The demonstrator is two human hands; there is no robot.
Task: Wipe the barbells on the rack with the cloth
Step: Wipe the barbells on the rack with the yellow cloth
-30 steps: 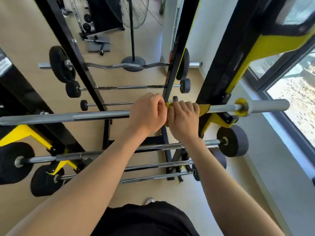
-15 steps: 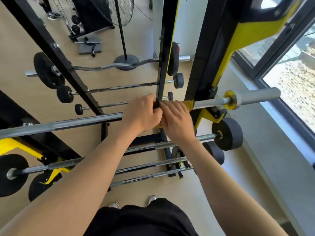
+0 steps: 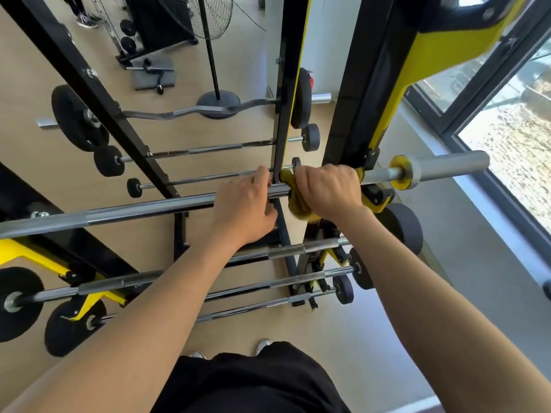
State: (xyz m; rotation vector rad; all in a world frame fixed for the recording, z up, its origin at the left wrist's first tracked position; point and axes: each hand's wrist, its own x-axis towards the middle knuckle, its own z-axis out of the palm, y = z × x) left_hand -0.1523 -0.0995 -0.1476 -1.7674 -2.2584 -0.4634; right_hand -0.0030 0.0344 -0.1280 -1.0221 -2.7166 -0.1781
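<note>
Left hand [image 3: 243, 201] curled around top barbell [image 3: 143, 211], right hand [image 3: 326, 190] gripping yellow cloth [image 3: 293, 195] wrapped on it, both arms extended

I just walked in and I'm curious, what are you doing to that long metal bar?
A person is cleaning gym gear. Both hands are on the top barbell, which lies across the rack. The right hand grips a yellow cloth wrapped round the bar, near its right end. The left hand grips the bare bar right beside it. The lower barbells sit on the rack with nobody touching them.
</note>
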